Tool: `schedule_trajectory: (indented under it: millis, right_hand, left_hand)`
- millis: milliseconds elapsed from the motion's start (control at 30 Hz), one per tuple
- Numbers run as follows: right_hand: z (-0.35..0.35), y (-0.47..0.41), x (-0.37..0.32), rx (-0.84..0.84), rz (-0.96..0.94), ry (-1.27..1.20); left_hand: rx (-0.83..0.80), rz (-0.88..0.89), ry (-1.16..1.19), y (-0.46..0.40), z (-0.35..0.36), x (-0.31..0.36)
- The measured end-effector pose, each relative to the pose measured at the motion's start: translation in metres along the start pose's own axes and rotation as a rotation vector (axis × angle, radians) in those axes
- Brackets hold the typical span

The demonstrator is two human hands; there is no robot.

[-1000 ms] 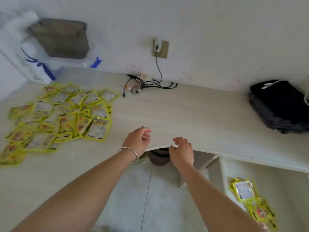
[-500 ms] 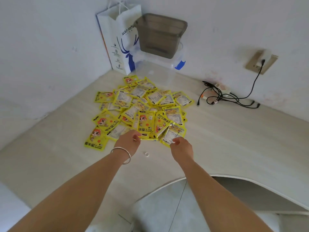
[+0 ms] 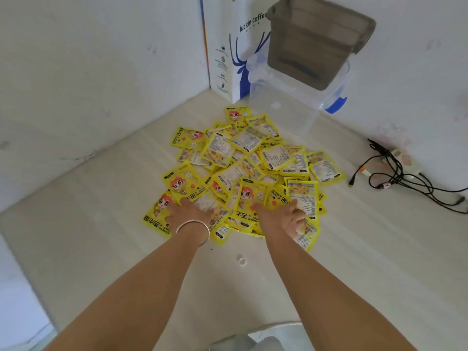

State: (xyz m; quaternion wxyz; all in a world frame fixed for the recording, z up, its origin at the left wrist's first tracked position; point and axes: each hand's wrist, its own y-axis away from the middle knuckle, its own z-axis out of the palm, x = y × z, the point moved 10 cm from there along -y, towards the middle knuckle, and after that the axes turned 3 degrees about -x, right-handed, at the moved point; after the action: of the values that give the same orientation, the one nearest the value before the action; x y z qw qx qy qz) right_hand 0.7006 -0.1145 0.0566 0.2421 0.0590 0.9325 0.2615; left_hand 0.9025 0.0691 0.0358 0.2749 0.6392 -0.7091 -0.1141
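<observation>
Both hands moved. A second ago they sat at the surface edge with the packet pile well off to the left. Now the pile lies under and just beyond your fingers, with the clear box and grey bin further past. Your left hand has fingers flat and apart, pressing packets. Your right hand has fingers part-curled; can't tell if they pinch one. Gathering looks ready to start. The small ring sits behind your fingers.
</observation>
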Motion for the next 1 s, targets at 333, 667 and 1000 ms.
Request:
schedule_trajectory:
  millis: [333, 667, 1000]
  right_hand:
    - [0.016, -0.012, -0.023, -0.093, -0.088, 0.164]
    - [-0.012, -0.017, -0.02, -0.013, -0.103, -0.133]
    - [-0.027, -0.014, -0.016, 0.079, -0.105, -0.307]
  left_hand:
    - [0.038, 0.098, 0.163, -0.008, 0.003, 0.014]
    - [0.053, -0.132, 0.648, 0.0, 0.001, 0.004]
    - [-0.221, -0.145, 0.558, 0.007, 0.022, 0.019]
